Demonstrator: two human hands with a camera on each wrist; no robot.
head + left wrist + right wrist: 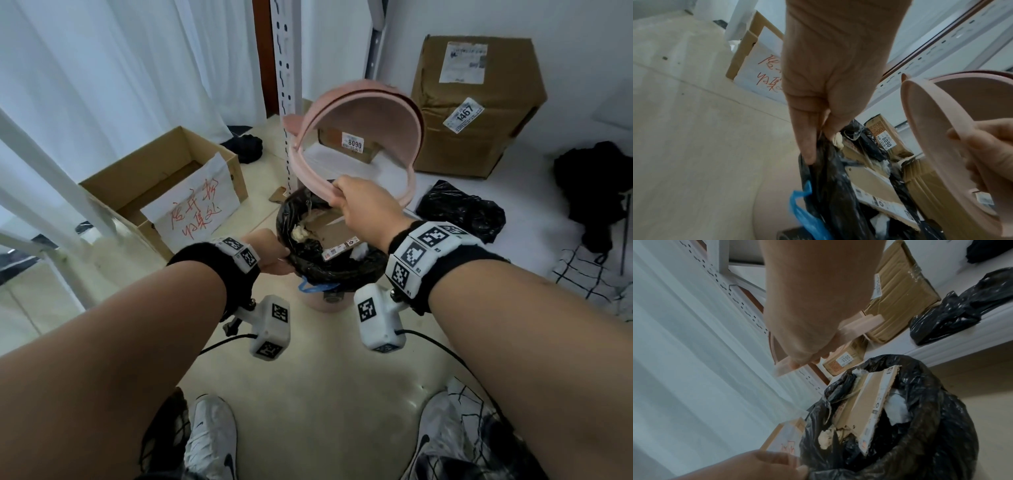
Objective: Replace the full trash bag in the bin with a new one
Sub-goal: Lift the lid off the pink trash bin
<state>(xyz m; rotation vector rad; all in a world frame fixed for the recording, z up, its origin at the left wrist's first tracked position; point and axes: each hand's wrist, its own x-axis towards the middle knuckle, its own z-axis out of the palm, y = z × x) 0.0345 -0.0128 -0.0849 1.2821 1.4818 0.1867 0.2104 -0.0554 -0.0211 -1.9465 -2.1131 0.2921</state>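
A pink bin (322,303) stands on the floor between my arms, lined with a full black trash bag (310,251) that holds cardboard and white paper. My left hand (279,255) pinches the bag's near-left rim; in the left wrist view the thumb and fingers (812,138) squeeze the black plastic (830,186). My right hand (339,193) grips the edge of the pink lid (359,137), which is lifted and tilted above the bin's far side. In the right wrist view the right hand (805,353) curls round the lid (861,324) above the bag (925,434).
A blue plastic scrap (313,287) hangs at the bin's front. A crumpled black bag (459,209) lies on a white ledge to the right. Behind stand an open cardboard box (164,185) with a red-lettered sheet, sealed boxes (476,102), a perforated white post (286,68) and dark clothes (596,192).
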